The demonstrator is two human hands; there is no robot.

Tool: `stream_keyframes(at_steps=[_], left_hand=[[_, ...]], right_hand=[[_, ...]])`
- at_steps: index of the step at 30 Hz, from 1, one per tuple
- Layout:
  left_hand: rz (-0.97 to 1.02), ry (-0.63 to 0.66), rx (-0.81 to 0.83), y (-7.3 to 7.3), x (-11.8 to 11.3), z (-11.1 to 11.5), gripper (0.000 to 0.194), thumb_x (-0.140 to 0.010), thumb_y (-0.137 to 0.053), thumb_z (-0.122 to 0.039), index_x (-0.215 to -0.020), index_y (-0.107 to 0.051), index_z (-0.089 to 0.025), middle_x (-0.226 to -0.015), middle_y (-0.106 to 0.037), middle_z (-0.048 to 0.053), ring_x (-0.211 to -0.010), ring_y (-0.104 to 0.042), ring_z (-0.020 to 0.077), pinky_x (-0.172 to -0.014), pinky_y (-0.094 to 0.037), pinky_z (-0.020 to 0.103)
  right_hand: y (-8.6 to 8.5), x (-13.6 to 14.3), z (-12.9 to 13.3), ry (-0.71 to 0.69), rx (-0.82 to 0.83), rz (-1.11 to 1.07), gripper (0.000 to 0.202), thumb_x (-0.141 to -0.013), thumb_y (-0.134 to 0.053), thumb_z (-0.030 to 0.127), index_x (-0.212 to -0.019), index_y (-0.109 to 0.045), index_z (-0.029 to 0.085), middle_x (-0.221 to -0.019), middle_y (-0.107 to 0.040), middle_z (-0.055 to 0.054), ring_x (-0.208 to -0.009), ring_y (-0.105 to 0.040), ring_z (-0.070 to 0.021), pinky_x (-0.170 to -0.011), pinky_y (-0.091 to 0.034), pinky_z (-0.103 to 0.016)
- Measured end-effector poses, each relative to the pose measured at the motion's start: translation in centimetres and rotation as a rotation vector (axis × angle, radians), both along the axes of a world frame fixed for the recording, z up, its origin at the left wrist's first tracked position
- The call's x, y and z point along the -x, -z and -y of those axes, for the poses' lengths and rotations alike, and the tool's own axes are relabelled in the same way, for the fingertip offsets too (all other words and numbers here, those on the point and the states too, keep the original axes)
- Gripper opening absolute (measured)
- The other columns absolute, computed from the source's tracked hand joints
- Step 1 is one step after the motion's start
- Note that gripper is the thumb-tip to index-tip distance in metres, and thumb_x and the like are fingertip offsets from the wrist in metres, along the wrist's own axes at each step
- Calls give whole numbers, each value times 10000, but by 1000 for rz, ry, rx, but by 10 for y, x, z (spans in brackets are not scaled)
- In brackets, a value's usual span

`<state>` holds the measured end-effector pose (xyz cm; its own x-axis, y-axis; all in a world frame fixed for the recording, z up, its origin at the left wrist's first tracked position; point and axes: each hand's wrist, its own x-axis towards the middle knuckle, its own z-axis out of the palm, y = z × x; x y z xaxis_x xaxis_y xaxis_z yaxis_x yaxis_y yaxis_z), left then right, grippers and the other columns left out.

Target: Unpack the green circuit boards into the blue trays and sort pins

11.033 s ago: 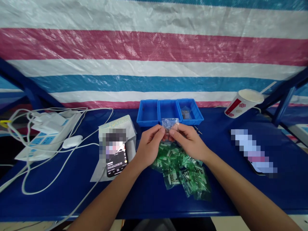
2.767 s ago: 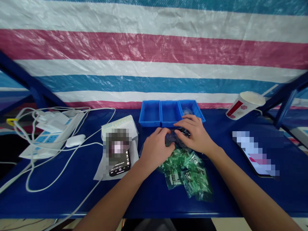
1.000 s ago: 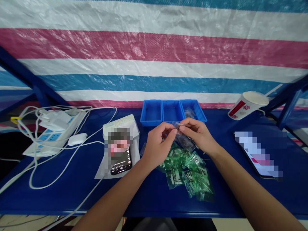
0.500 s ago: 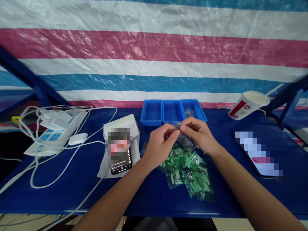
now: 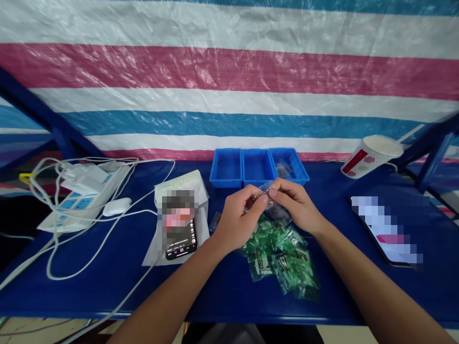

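Note:
Between both hands is a small clear plastic bag [image 5: 266, 187], pinched at its top edge. My left hand [image 5: 241, 215] grips its left side with thumb and forefinger, and my right hand [image 5: 296, 203] grips its right side the same way. What the bag contains is mostly hidden by my fingers. Below the hands lies a heap of green-tinted plastic packets [image 5: 287, 258] with small white and dark metal-looking pieces in them. Just beyond my fingertips stand three joined blue bins [image 5: 226, 183]; the right one has a clear plastic bag [image 5: 283, 168] in it.
Left of my hands, a phone [image 5: 182, 243] leans on a tissue pack [image 5: 179, 186]. Farther left are a power strip [image 5: 75, 203], white cables [image 5: 53, 258] and a white case [image 5: 116, 206]. On the right are a paper cup [image 5: 371, 155] with a straw and another phone [image 5: 390, 239].
My hands have shifted very slightly, and the fingertips have come closer together on the clear bag. The heap, bins and phones stay where they were.

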<state>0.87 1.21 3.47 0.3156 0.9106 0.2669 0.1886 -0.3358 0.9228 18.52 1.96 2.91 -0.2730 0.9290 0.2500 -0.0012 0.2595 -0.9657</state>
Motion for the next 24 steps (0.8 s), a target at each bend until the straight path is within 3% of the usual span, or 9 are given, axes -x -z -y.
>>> stream_keyframes(at_steps=[15,24], left_hand=[[24,3,5,2,1,0,276,-957,-544,-348,-732,-508,-193,-649,-461,-41,-607,-427,112,-578,-325,268],[-9,55,18,4,1,-1,333,-989,-485,-376,-713,-515,-192,-657,-484,-24,-617,-455,126,-597,-348,281]], right_hand=[[0,1,0,-10,7,62,396,-958,-599,459,-669,-531,198,-628,-446,37,-581,-378,-110,-550,-309,-267],[-2,3,1,-24,-15,22,366,-954,-614,448,-683,-571,206,-649,-550,19,-597,-471,-120,-575,-380,-273]])
